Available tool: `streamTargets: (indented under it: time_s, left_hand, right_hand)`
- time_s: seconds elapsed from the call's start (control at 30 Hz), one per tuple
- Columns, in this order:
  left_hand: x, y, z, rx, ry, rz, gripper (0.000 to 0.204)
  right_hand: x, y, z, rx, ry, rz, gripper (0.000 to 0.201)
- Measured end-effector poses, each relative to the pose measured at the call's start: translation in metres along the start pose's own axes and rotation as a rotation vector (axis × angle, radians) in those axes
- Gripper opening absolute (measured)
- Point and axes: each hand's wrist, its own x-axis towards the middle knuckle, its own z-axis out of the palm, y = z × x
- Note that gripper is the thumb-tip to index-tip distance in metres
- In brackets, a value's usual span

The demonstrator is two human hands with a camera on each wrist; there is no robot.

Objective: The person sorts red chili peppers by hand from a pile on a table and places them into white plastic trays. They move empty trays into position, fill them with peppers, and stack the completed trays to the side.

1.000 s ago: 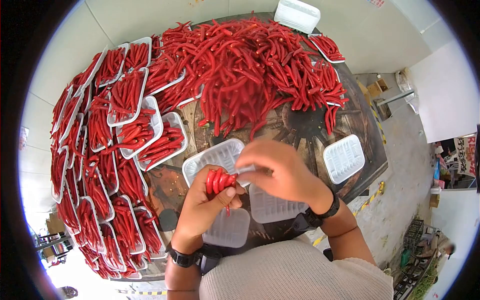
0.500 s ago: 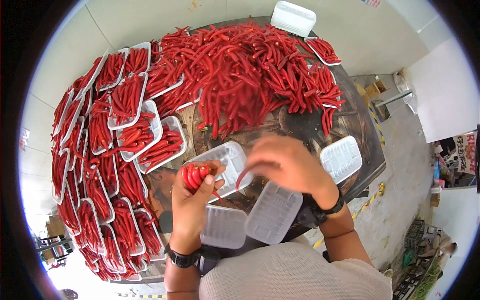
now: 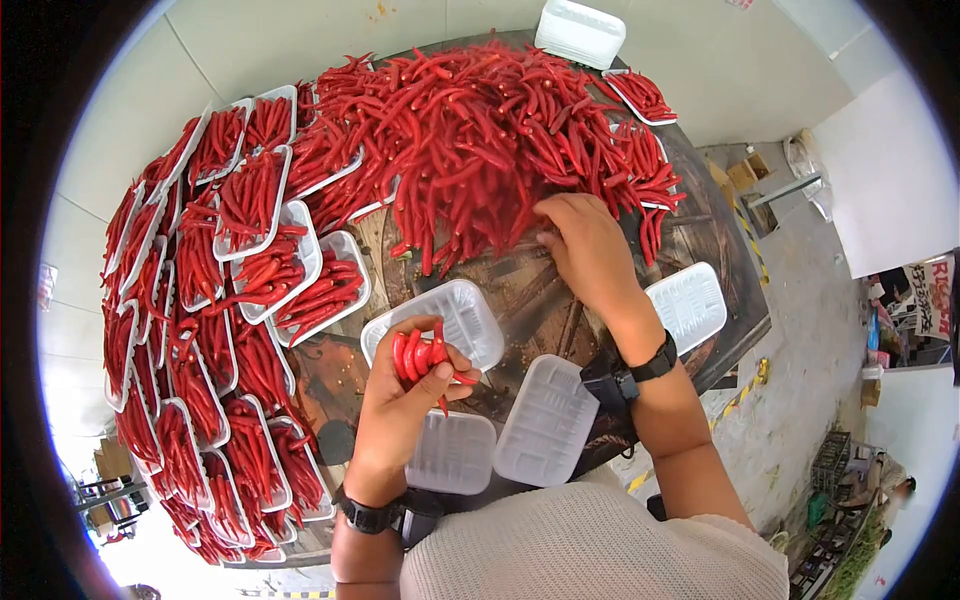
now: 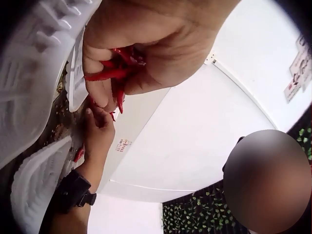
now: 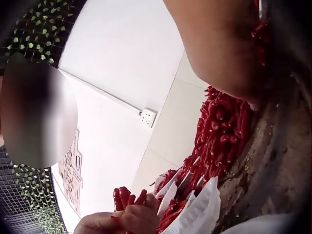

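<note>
My left hand (image 3: 392,415) grips a small bunch of red chili peppers (image 3: 418,357), fingers curled round them and thumb across the front. Their tips poke out past the thumb in the left wrist view. Below that hand sits a white ribbed tray (image 3: 455,315). My right hand (image 3: 597,255) reaches forward to the near edge of a large heap of red chili peppers (image 3: 470,130). Its fingers are loosely bent, with a gap between thumb and forefinger and no pepper showing there.
Two clear trays, a left one (image 3: 452,455) and a right one (image 3: 545,425), lie by the table's near edge. Another white tray (image 3: 690,305) is at right. Filled trays (image 3: 255,200) crowd the left side. A tray stack (image 3: 580,35) stands at the back.
My right hand was at the left hand's bunch, then held one chili pepper beside it; now it has moved away to the heap. The right clear tray has turned.
</note>
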Motion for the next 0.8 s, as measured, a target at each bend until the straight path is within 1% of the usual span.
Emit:
streamTargets:
  time_s: [0.03,0.1,0.23,0.3,0.33,0.4,0.43,0.5,0.53,0.6,0.63,0.7,0.73,0.8]
  left_hand:
    - [0.0,0.0,0.0,-0.001,0.001,0.002,0.036]
    - [0.001,-0.001,-0.001,-0.019,0.041,0.015,0.033]
    - [0.002,-0.005,-0.012,-0.079,0.085,0.044,0.03]
    - [0.004,-0.01,-0.018,-0.046,0.042,0.099,0.028]
    - [0.004,-0.01,-0.017,-0.048,0.042,0.103,0.028]
    - [0.003,-0.008,-0.013,-0.111,0.102,0.129,0.025]
    - [0.004,-0.007,-0.008,-0.115,0.106,0.13,0.025]
    - [0.007,-0.005,0.001,-0.142,0.173,0.213,0.025]
    - [0.007,-0.008,0.0,-0.139,0.172,0.207,0.025]
    - [0.009,-0.016,-0.006,-0.119,0.102,0.273,0.024]
    - [0.009,-0.016,-0.008,-0.117,0.099,0.272,0.024]
    - [0.009,-0.016,-0.011,-0.115,0.127,0.264,0.026]
    - [0.008,-0.015,-0.01,-0.117,0.128,0.265,0.026]
    - [0.006,-0.01,-0.007,-0.236,0.153,0.258,0.032]
  right_hand:
    - [0.002,-0.006,-0.006,0.0,0.0,-0.003,0.033]
    - [0.002,-0.015,-0.012,-0.123,-0.144,0.005,0.029]
    - [-0.005,-0.018,-0.009,-0.115,-0.119,-0.021,0.025]
    - [-0.007,-0.021,-0.014,-0.138,-0.201,-0.008,0.023]
    - [-0.007,-0.024,-0.016,-0.14,-0.2,-0.011,0.023]
    - [-0.01,-0.038,-0.022,0.171,-0.128,-0.049,0.02]
    - [-0.011,-0.05,-0.025,0.171,-0.132,-0.053,0.02]
    - [-0.014,-0.08,-0.026,0.665,-0.307,0.101,0.02]
    - [-0.017,-0.09,-0.021,0.667,-0.306,0.107,0.02]
    - [-0.021,-0.102,-0.014,0.606,-0.209,-0.098,0.017]
    - [-0.02,-0.1,-0.015,0.605,-0.206,-0.095,0.017]
    - [-0.016,-0.089,-0.02,0.554,-0.31,-0.093,0.018]
    - [-0.013,-0.079,-0.021,0.522,-0.165,-0.078,0.015]
    - [-0.003,-0.053,-0.021,0.216,0.06,-0.004,0.018]
